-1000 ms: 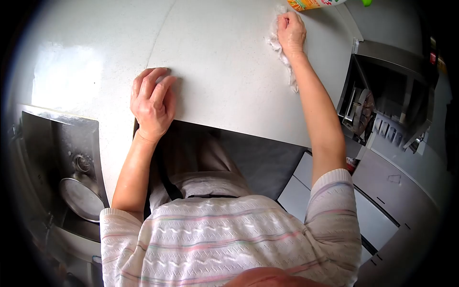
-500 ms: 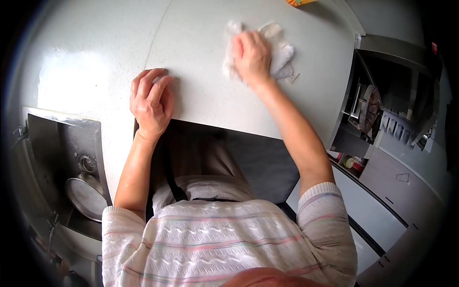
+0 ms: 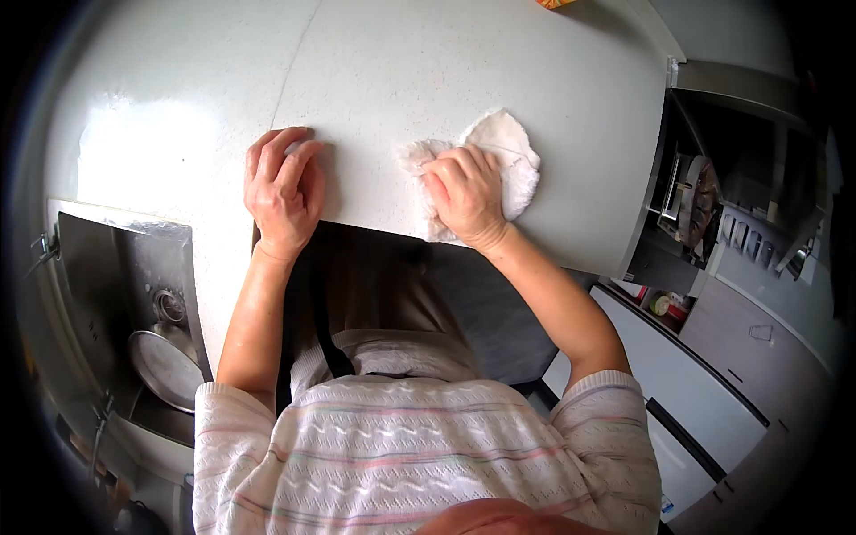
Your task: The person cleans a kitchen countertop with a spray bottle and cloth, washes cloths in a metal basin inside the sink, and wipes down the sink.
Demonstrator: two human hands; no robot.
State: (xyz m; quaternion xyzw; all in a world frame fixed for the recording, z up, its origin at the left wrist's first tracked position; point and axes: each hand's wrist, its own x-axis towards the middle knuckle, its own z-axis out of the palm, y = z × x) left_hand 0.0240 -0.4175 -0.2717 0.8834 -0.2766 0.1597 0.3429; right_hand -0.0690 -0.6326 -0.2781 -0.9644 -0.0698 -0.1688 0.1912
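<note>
A white cloth (image 3: 510, 160) lies bunched on the pale countertop (image 3: 383, 71), close to its front edge. My right hand (image 3: 465, 192) presses down on it with the fingers closed around its folds. Part of the cloth spreads out beyond the knuckles, and another part reaches the counter's edge on the left. My left hand (image 3: 283, 187) rests on the edge of the counter, left of the cloth and apart from it. Its fingers are loosely bent with gaps between them, and I see nothing held there.
To the left a metal sink (image 3: 116, 259) holds a round metal lid or pan (image 3: 165, 367). An orange packet (image 3: 555, 4) shows at the top edge. On the right stand a dark appliance (image 3: 744, 152) and white drawers (image 3: 664, 379). Small specks dot the counter.
My right hand has pulled the cloth nearer to me, from farther back on the counter to its front edge. My left hand has stayed in place.
</note>
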